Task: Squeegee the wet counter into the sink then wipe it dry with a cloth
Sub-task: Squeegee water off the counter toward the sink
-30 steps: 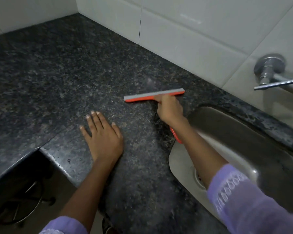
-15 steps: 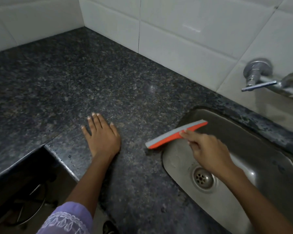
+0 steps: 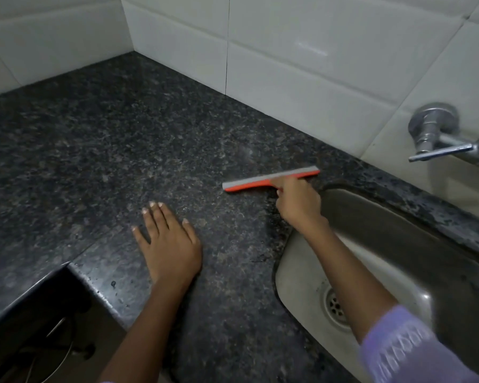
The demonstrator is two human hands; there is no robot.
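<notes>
step: squeegee pass, judged. Cloth wipe not started; no cloth in view.

squeegee (image 3: 270, 180): orange body w/ grey blade, lying across the worktop (image 3: 100, 150) near the back wall, just beside the sink's far-left corner. Blade edge looks down on the stone; can't confirm full contact.

R hand (image 3: 297, 201): grip curled round the squeegee handle just behind the blade; handle itself mostly hidden under the hand. Forearm crosses over the sink (image 3: 296, 275).

L hand (image 3: 168, 244): fingers straight & spread, palm flat on the worktop, well apart from the squeegee. Holds nothing; prob. bracing.

how to do it well (my view):
- keep blade tilted toward the pull, even pressure along the whole edge, no lifted end
- draw in 1 steady stroke toward the sink rim, carry blade past the lip so water drops in, not left at the edge
- overlap next pass w/ this 1; strip by the wall & corner needs its own pass
- L hand sits in an unswept patch; shift it before working that area

sink contents: steel basin, drain strainer (image 3: 336, 306) visible, no dishes. Base looks dull/damp; standing water can't tell.

tap (image 3: 437, 134): on tiled wall above the sink's far side, no flow seen.

wetness: dark speckled stone hides water; a few beads show near the front edge by the L wrist.
</notes>
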